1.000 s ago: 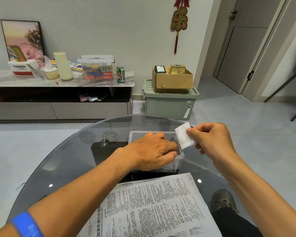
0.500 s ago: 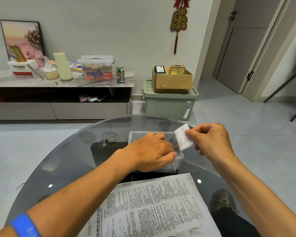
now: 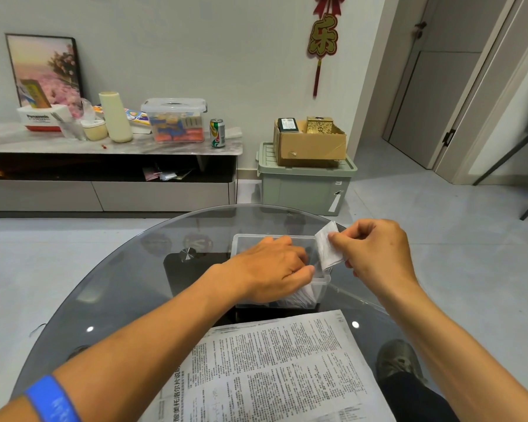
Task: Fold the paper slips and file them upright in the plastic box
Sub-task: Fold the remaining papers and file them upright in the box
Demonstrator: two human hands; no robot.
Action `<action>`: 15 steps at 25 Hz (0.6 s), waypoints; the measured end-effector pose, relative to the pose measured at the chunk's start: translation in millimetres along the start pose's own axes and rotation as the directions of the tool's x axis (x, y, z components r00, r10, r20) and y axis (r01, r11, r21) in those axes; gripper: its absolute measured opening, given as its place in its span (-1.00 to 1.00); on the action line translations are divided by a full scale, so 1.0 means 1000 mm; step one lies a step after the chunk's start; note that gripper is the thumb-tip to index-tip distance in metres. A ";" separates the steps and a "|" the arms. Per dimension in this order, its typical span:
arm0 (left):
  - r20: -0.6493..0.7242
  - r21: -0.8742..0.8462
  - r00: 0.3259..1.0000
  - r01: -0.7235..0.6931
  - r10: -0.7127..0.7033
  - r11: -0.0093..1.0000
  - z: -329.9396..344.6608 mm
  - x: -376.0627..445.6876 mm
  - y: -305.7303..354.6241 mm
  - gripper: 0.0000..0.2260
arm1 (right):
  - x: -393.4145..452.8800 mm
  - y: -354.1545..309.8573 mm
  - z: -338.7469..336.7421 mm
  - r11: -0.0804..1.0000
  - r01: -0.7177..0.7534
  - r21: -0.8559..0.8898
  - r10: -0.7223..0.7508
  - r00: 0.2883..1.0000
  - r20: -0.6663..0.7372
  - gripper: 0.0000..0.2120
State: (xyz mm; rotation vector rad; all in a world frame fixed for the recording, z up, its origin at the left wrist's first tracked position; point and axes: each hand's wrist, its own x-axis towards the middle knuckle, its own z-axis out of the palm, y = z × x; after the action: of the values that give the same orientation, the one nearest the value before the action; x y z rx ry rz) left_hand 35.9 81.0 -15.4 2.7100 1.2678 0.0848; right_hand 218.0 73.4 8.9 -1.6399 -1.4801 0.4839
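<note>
A person is sitting at a round glass table (image 3: 128, 281) with both forearms reaching forward over it. The right hand (image 3: 375, 254) is pinching a folded white slip (image 3: 328, 248) between thumb and forefinger, the other fingers curled in beneath; the slip is standing nearly upright, tilted a little, at the right rim of the clear plastic box (image 3: 320, 284), its lower edge overlapping the box's right wall. Whether that edge is already inside the box cannot be told. The left hand (image 3: 272, 272) is lying palm down across the open top of the box, its fingers bent down into the box at the near right corner, where a stack of white slips (image 3: 299, 296) is standing on edge behind the clear wall; the fingertips are hidden, so whether they are gripping the slips or only pressing them aside cannot be told. The box is sitting on the glass near the middle of the table, over the dark table base (image 3: 192, 269). Just in front of the box, toward the person, a large printed sheet (image 3: 272, 370) of dense text is lying flat on the glass. A blue wristband (image 3: 52, 400) is circling the left forearm. A shoe (image 3: 397, 357) is showing through the glass at the lower right.
</note>
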 end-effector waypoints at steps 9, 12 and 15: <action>-0.034 -0.042 0.999 -0.013 0.011 0.999 0.002 -0.007 -0.009 -0.54 | 0.002 -0.024 0.030 0.686 0.440 -0.580 -0.203 0.880 0.429 -0.90; -0.078 -0.172 0.997 -0.007 -0.007 0.985 -0.011 -0.020 -0.008 -0.67 | 0.011 -0.024 0.027 0.653 0.469 -0.594 -0.146 0.848 0.510 -0.86; -0.394 -0.235 0.909 0.047 -0.139 0.971 -0.009 -0.051 -0.022 -0.74 | 0.015 -0.012 0.017 0.728 0.502 -0.468 -0.213 0.813 0.541 -0.78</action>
State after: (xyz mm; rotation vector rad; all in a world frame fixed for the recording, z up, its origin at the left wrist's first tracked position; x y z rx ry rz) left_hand -14.9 56.5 -9.9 2.5109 1.3880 0.7713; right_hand 201.6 92.5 12.8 -1.6765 -2.4591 0.1729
